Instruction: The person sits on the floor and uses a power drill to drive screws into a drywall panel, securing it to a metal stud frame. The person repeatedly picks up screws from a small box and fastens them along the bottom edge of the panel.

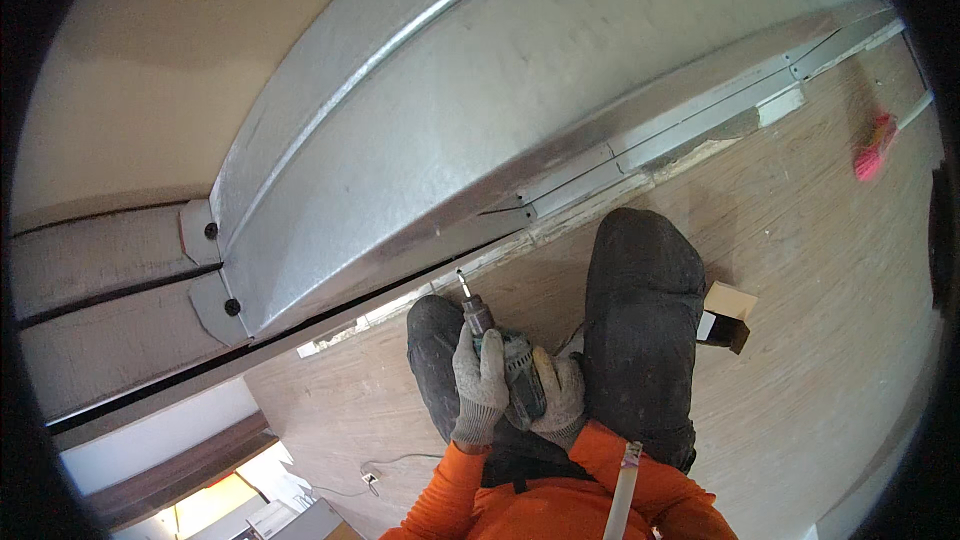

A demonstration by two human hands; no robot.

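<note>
left hand (480,380), nearer the drill bit (464,286), and right hand (562,396) clamp fingers around the power drill (520,368), its axis pointing toward the sheet-metal panel (440,140).

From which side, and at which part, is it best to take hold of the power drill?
Probably by the thick teal body of the power drill, from both sides: behind the chuck it is wide, while the slim bit, pointing forward, offers little to grip. The left hand and right hand flank it.
</note>
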